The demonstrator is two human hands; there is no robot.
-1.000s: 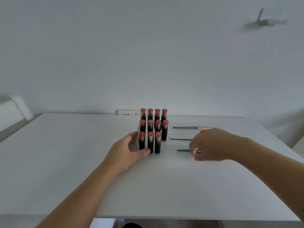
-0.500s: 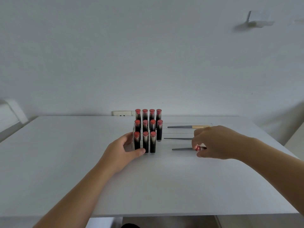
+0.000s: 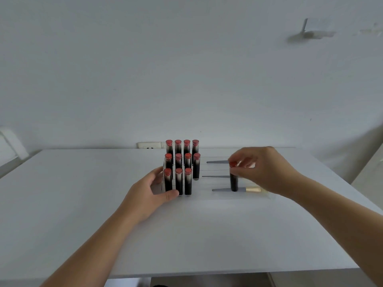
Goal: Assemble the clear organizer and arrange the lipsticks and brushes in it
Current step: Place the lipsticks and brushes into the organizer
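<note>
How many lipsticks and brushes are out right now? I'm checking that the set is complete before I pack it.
Lipsticks standing in the organizer: 11
Lipsticks held in the right hand: 1
Brushes lying in the tray part: 3
Total: 15 items, 12 lipsticks and 3 brushes.

Left hand (image 3: 152, 190) braces clear organizer (image 3: 267, 196) at left-front corner on desk (image 3: 83, 183). Eleven lipsticks (image 3: 178, 162) upright in tiers. Right hand (image 3: 263, 170) pinches twelfth lipstick (image 3: 233, 179) by cap, upright over brushes (image 3: 228, 189).
</note>
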